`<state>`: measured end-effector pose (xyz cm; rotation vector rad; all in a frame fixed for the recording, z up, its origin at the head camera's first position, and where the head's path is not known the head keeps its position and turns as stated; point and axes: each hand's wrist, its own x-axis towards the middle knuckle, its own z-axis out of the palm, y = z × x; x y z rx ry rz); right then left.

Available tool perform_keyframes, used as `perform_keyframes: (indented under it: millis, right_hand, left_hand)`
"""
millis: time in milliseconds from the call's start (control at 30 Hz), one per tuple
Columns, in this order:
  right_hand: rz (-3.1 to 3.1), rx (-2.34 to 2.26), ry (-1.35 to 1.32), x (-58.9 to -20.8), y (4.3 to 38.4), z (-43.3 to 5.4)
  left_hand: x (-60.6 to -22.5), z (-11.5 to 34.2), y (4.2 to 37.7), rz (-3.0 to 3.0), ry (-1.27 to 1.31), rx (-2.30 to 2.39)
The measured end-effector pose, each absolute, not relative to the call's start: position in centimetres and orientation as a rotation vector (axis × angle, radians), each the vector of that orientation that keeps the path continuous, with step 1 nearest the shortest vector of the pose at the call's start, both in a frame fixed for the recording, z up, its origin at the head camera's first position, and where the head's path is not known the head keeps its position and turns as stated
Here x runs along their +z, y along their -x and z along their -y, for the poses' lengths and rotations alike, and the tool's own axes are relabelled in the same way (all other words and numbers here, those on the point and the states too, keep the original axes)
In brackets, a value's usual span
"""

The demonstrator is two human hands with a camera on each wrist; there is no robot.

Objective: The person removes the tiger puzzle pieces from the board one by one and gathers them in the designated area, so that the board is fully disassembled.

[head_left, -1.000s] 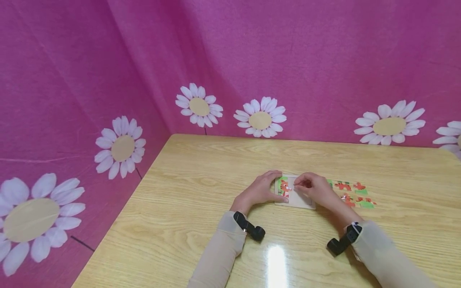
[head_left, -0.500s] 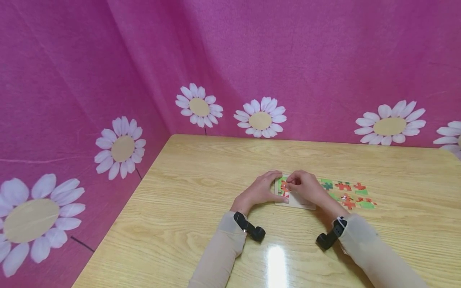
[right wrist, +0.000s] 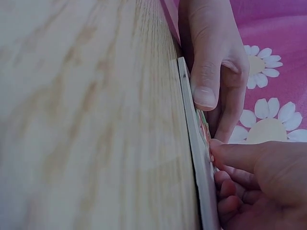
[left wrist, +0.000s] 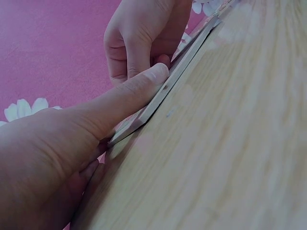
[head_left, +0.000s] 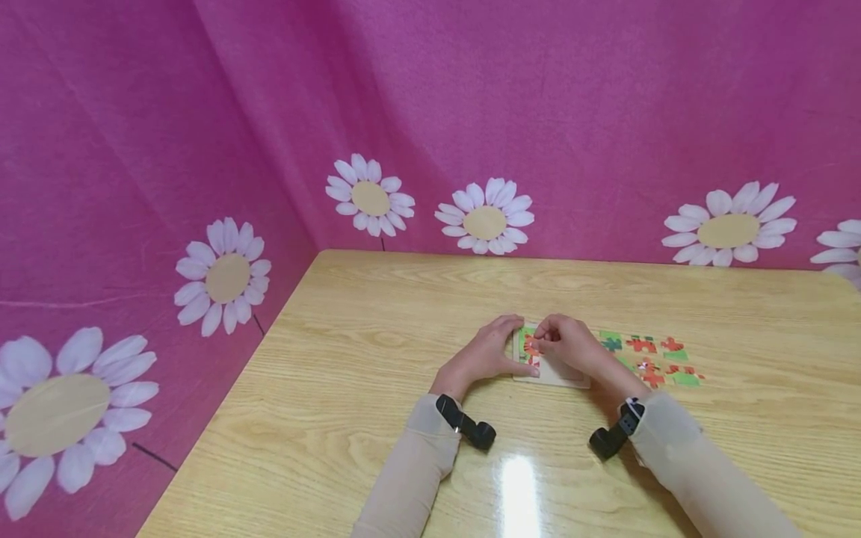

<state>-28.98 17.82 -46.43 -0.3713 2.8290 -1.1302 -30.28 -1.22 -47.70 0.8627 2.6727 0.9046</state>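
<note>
My left hand (head_left: 486,353) grips the left end of a shallow jigsaw puzzle tray (head_left: 554,377), thumb along the near rim and fingers round the far side. Puzzle pieces (head_left: 529,346) with an orange and green animal picture fill the tray's left end; its bare pale base shows to their right. Over these pieces is my right hand (head_left: 572,345), thumb and forefinger pinching a small puzzle piece, mostly hidden by the fingers. In the right wrist view, the thumb tip of that right hand (right wrist: 268,172) meets a reddish edge right at the tray's surface.
Several loose puzzle pieces (head_left: 642,344), orange and green, lie in two rows to the right of the tray. All rest on a light wooden table (head_left: 377,329). Behind and to the left hangs a pink curtain (head_left: 572,112) with large white daisies.
My right hand has moved left across the tray to the filled end, uncovering loose pieces on the right, then stayed nearly still. The left hand keeps its hold on the tray.
</note>
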Motion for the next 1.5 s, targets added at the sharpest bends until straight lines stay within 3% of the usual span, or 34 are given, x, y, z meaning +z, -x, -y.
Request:
perform_keyframes:
  millis: [900, 1500]
  right_hand:
    - [-2.882, -1.064, 0.538, -46.42, 28.92, -17.84]
    - [-2.91, -1.167, 0.378, -47.04, 28.7, -17.86]
  left_hand:
    - [-47.47, 1.16, 30.23, -2.68, -0.845, 0.938]
    - [-47.5, 1.16, 30.09, -2.669, -0.835, 0.928]
